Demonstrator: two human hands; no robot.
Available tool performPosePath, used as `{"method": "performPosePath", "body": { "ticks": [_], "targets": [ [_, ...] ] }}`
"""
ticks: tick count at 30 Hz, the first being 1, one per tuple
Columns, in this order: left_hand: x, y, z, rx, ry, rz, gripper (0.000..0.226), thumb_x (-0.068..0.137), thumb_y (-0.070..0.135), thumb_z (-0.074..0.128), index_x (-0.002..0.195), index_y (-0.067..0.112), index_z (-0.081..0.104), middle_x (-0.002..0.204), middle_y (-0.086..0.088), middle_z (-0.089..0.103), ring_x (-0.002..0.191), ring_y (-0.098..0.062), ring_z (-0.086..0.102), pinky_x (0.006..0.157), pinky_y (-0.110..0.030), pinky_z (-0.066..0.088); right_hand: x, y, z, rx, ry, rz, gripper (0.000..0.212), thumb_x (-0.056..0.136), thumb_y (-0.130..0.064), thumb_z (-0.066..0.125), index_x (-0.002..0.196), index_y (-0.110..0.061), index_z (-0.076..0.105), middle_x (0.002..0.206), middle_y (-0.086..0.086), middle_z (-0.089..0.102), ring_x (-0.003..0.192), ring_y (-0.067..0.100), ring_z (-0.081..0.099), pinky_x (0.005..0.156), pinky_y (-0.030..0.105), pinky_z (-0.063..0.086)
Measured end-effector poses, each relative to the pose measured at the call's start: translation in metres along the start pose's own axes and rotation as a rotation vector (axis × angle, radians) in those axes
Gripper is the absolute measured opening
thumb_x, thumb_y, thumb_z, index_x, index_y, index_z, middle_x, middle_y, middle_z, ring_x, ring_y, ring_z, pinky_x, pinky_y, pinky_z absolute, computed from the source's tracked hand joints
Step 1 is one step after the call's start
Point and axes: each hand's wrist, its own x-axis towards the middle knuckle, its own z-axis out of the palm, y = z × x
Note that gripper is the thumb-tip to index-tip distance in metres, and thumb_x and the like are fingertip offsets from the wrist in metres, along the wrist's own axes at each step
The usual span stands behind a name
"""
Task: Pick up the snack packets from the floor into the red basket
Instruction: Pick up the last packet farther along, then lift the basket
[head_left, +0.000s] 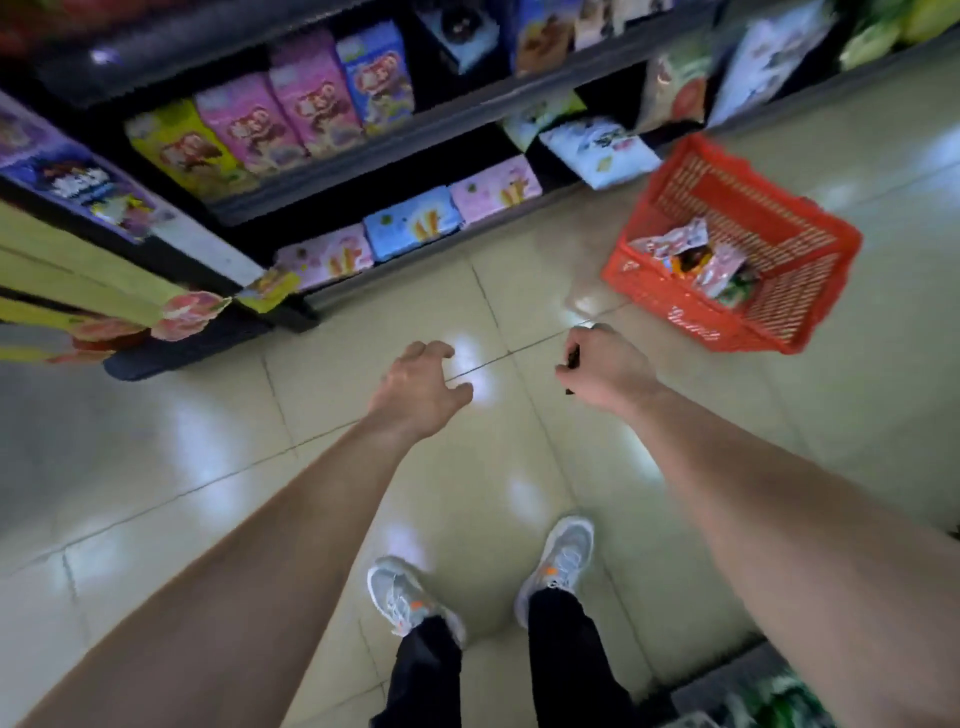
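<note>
Snack packets, pink and crumpled, lie inside the red basket at its near-left corner; none shows on the bare tiles around it. Nearest the camera, two grey shoes with orange marks stand on the beige tiled floor, with dark trouser legs above them. Both bare forearms reach forward over the tiles. Left hand: palm down, fingers spread and curled, grasping nothing, above a grout line and a patch of glare, well apart from the basket. Right hand: curled into a loose fist around a small dark object, of which only an edge shows between fingers and thumb; what it is cannot be told. This hand hangs near the basket's near-left corner, not touching it, with the packets beyond and to its right. Only bare floor lies between the right hand and the basket wall. The basket sits tilted in the frame on the tiles, its mesh walls and white lettering on the near wall visible, its far half bare. Beyond, black shelving runs along the left and top: its lowest tier bears pink and blue boxes, higher tiers yellow, pink and blue cartons, and a white bag just beside the basket's far-left corner. The whole view is motion-blurred.
</note>
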Motion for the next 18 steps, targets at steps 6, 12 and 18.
{"method": "performPosePath", "body": {
  "ticks": [6, 12, 18],
  "targets": [
    [0.038, 0.147, 0.046, 0.141, -0.077, 0.117, 0.058, 0.085, 0.043, 0.065, 0.138, 0.025, 0.049, 0.135, 0.000, 0.051, 0.123, -0.023, 0.052, 0.100, -0.034, 0.042, -0.012, 0.162, -0.060, 0.121, 0.055, 0.154, 0.027, 0.081, -0.033, 0.065, 0.104, -0.018, 0.065, 0.107, 0.008, 0.057, 0.096, 0.028, 0.062, 0.081, 0.032, 0.050],
    [0.086, 0.277, 0.090, 0.212, -0.108, 0.245, 0.059, 0.084, 0.042, 0.065, 0.137, 0.022, 0.049, 0.133, -0.002, 0.054, 0.119, -0.023, 0.054, 0.098, -0.032, 0.042, -0.008, 0.290, -0.098, 0.203, 0.128, 0.293, 0.018, 0.077, -0.034, 0.062, 0.087, -0.019, 0.064, 0.094, 0.005, 0.065, 0.089, 0.026, 0.063, 0.066, 0.027, 0.043],
    [0.146, 0.368, 0.129, 0.296, -0.161, 0.355, 0.060, 0.082, 0.040, 0.066, 0.135, 0.018, 0.051, 0.131, -0.007, 0.058, 0.123, -0.026, 0.052, 0.101, -0.034, 0.042, 0.031, 0.368, -0.115, 0.314, 0.183, 0.356, 0.014, 0.073, -0.036, 0.059, 0.077, -0.023, 0.058, 0.088, 0.006, 0.061, 0.080, 0.027, 0.062, 0.067, 0.031, 0.050]
  ]
}}
